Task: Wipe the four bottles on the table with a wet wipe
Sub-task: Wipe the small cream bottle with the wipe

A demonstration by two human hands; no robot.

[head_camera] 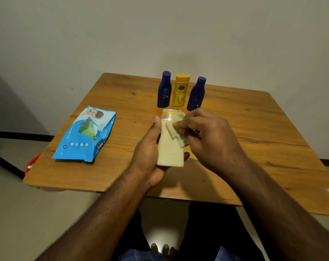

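Cream bottle [170, 147] in my left hand [150, 149], lifted a little above the middle of the surface [254, 129], its cap pointing away from me toward the far edge. My left fingers are curled under and round its body, the thumb lying along its left side up near the neck, and one fingertip shows past its right side near the base. My right hand [209, 136] comes in from the right, its fingers bent and pinching a folded wet wipe [176, 129] against the upper part of the bottle, just below the cap; the wipe hangs in a pale greenish fold across the bottle's shoulder and down its right side.

Beyond my hands, near the far edge of the surface, three more bottles stand upright in a close row: a blue bottle [164, 90] on the left, a yellow bottle [181, 90] in the middle and a second blue bottle [196, 94] on the right, this one leaning a little in the wide view. My right knuckles hide its base.

Toward the left edge lies a blue wipe pack [84, 136], flat, its flap open and a green wipe showing in the opening. Below the near left corner of the surface, something red [33, 162] peeks out on the floor; I cannot tell what it is.
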